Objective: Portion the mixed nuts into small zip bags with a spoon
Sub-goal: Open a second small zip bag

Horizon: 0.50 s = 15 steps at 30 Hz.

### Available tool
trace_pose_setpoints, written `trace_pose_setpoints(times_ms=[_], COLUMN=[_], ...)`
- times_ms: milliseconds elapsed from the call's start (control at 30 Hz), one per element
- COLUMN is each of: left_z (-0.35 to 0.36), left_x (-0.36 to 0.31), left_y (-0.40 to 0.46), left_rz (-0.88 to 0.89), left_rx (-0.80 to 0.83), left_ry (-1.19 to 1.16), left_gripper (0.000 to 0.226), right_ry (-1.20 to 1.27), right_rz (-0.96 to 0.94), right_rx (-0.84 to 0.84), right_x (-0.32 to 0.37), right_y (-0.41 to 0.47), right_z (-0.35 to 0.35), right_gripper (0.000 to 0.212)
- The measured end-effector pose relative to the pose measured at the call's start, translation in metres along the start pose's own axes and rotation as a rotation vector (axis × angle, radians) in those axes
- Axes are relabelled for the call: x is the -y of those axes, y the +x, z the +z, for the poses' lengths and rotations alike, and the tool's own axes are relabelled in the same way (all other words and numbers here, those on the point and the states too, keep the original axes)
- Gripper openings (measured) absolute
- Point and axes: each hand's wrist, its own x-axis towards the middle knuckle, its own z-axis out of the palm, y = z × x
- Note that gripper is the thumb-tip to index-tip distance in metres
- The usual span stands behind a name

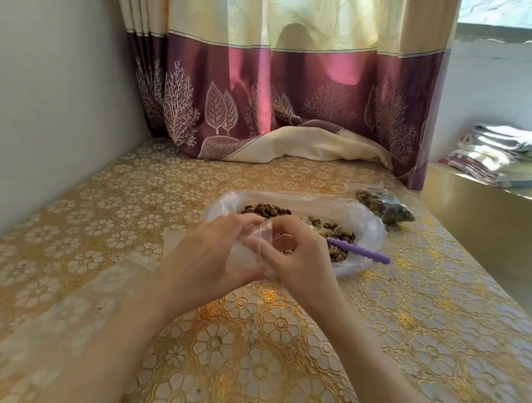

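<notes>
A small clear zip bag (250, 246) sits between my hands above the table. My left hand (213, 254) grips its left side and my right hand (299, 257) pinches its top edge; a few nuts show inside it. Behind them lies a large open plastic bag (367, 224) spread flat, with mixed nuts (267, 210) heaped in it. A purple spoon (363, 250) rests in that bag, its handle pointing right over the rim. A filled small zip bag of nuts (383, 205) lies at the back right.
The table wears a gold floral cover (252, 338). A wall runs along the left, and a purple and cream curtain (278, 104) hangs onto the table's far end. Folded cloths (501, 153) are stacked on a ledge beyond the right edge.
</notes>
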Motion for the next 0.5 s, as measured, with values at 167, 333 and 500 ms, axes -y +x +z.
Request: trace_pose_setpoints(times_ms=[167,333,500], left_z=[0.003,0.006,0.006], left_x=[0.005,0.007,0.005], left_y=[-0.001,-0.003,-0.004], left_rz=[-0.097,-0.176,-0.217], left_rx=[0.032,0.030,-0.028], left_ry=[-0.057,-0.098,-0.143], left_gripper=[0.075,0.081,0.086], right_ry=[-0.050,-0.072,-0.375], right_rz=[-0.034,-0.072,-0.083], right_rx=[-0.061,-0.241,-0.348], right_x=[-0.003,-0.002,-0.009], right_y=[0.000,0.004,0.003], right_z=[0.003,-0.006,-0.036], right_gripper=[0.013,0.010,0.009])
